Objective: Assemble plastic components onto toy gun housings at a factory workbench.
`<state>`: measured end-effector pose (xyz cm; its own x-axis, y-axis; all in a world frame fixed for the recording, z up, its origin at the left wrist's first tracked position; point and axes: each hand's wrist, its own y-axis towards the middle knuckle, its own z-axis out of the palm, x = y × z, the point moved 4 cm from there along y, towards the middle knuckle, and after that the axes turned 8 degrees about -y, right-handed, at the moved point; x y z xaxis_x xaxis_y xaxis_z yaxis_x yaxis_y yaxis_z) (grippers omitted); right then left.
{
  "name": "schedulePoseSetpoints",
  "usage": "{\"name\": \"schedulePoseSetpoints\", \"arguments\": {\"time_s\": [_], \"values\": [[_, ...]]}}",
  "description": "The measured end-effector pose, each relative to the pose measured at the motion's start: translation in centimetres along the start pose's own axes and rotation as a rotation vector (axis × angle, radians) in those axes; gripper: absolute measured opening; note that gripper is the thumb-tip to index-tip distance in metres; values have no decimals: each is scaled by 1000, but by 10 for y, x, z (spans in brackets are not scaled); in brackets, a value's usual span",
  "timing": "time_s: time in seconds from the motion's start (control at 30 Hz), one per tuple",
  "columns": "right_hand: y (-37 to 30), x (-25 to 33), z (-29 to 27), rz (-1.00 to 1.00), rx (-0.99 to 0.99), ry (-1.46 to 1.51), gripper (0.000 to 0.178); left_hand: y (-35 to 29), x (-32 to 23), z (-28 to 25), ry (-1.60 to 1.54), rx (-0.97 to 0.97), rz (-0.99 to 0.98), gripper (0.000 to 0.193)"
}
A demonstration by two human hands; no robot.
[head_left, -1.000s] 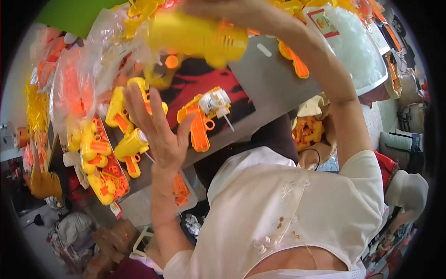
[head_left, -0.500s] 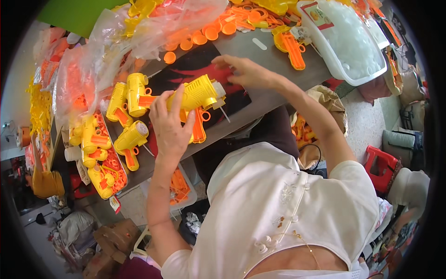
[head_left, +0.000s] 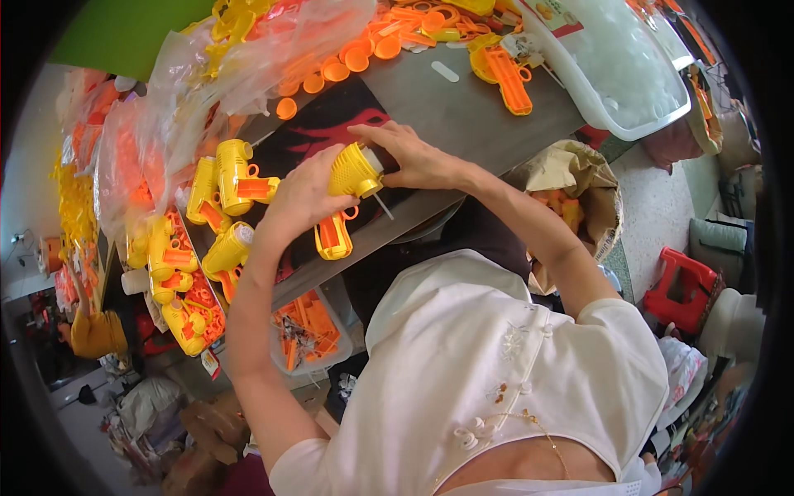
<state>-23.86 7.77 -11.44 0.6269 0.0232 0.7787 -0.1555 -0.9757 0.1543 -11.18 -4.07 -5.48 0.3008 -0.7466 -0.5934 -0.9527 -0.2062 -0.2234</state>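
Note:
A yellow toy gun point(head_left: 354, 172) with an orange grip is held over the table's near edge. My left hand point(head_left: 308, 197) wraps round the rear of its barrel, palm on top. At the barrel's pale front end is my right hand point(head_left: 422, 159), its thumb and fingers closed about that end; the fingertips are partly hidden. Below the muzzle a thin white stick points downward. Left of my left hand lie several similar yellow toy guns, among them one with an orange handle point(head_left: 240, 175) and one with a pale nozzle point(head_left: 229, 250).
Orange round caps point(head_left: 335, 69) line the table's far side beside plastic bags point(head_left: 178, 83) of parts. Another yellow-orange gun shell point(head_left: 502, 73) lies near a white tub point(head_left: 657, 131). Below the table are a bin of orange parts point(head_left: 346, 351) and a paper bag point(head_left: 591, 169). A red stool point(head_left: 674, 289) stands right.
My right hand has come down and left onto the toy gun's front end. My left hand has closed more round the barrel, and the gun has tilted slightly.

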Motion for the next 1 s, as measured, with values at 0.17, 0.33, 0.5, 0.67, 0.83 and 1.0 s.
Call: {"name": "schedulePoseSetpoints", "arguments": {"time_s": [0.17,0.33,0.5,0.67,0.83,1.0], "values": [[-1,-2,2,-33,-33,62,82,4,-16,-9,71,-1,-30,67],[-2,0,-1,-23,-41,14,79,7,-21,-2,162,-41,-40,61],[-3,-2,1,-13,-52,24,77,6,-21,3,201,33,-67,64],[-3,-2,3,-38,-62,23,77,6,-16,11,359,34,26,61],[0,-4,1,-127,-60,-11,78,9,-16,11,355,58,-16,61],[14,9,-14,102,217,28,81,8,-2,11,261,68,56,63]]}}
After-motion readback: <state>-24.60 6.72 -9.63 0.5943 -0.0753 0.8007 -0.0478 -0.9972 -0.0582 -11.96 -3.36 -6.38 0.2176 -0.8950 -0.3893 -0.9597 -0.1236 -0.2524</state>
